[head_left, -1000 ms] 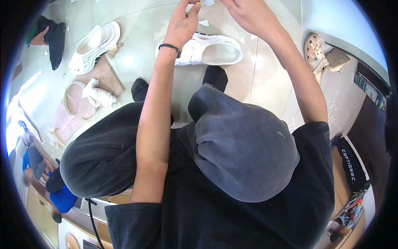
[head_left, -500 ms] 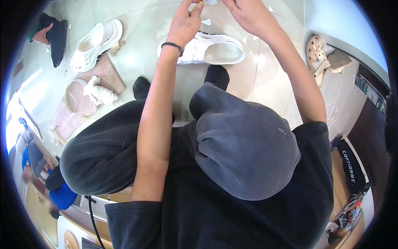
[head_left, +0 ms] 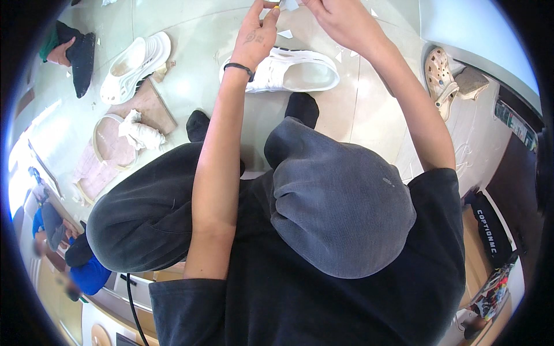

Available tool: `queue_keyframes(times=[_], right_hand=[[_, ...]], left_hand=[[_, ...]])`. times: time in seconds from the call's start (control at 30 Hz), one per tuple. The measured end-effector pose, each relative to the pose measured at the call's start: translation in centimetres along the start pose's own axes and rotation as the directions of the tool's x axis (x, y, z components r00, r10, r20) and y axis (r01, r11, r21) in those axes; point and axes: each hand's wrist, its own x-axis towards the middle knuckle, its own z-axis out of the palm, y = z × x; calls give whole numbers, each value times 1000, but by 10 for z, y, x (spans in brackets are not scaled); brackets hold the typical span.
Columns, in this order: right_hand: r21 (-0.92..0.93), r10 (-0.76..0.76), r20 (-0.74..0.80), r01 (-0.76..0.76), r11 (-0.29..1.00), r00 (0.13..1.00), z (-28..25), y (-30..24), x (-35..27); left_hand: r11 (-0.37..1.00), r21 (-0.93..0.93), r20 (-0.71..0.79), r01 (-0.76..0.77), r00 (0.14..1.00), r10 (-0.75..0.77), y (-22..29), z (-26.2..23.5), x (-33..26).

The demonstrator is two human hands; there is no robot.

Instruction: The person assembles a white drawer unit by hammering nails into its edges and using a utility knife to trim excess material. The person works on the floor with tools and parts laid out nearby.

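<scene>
At the top edge of the head view my left hand [head_left: 257,36], with a dark band at its wrist, is closed with fingertips pinched together. A small yellow tip [head_left: 276,7] shows at its thumb; the rest of that thing is too small to name. My right hand [head_left: 341,24] sits just to the right, fingers curled in toward the left hand and partly cut off by the picture's edge. A pale scrap [head_left: 289,4] shows between the hands. Below them a white slip-on shoe [head_left: 311,75] lies on the tiled floor, partly behind my left wrist.
White scraps [head_left: 285,34] are scattered about the floor. Left are another white shoe [head_left: 135,64], a board [head_left: 157,109], a crumpled white cloth [head_left: 141,131] and a pale ring [head_left: 107,141]. Another person's hand [head_left: 61,53] is far left. A beige clog [head_left: 440,75] stands right, near a wall.
Both hands stay close together at the top edge, with only a slight shift. The pale scrap between them shows more clearly. The view has tilted slightly.
</scene>
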Motion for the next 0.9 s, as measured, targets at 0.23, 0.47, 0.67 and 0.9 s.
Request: queue_keyframes(times=[0.23,0.47,0.67,0.9], right_hand=[[9,67,0,-67,998,998,-9,1,0],[6,4,-3,-4,1000,1000,-4,1,-5],[-67,33,41,-30,997,999,-1,5,-2],[24,-99,-106,102,995,989,-11,-27,-4]], left_hand=[[997,72,-51,-35,998,38,-13,0,4],[944,304,-67,-128,986,155,-22,1,7],[970,244,-60,12,998,2,-7,11,5],[940,299,-41,-165,982,186,-22,3,3]])
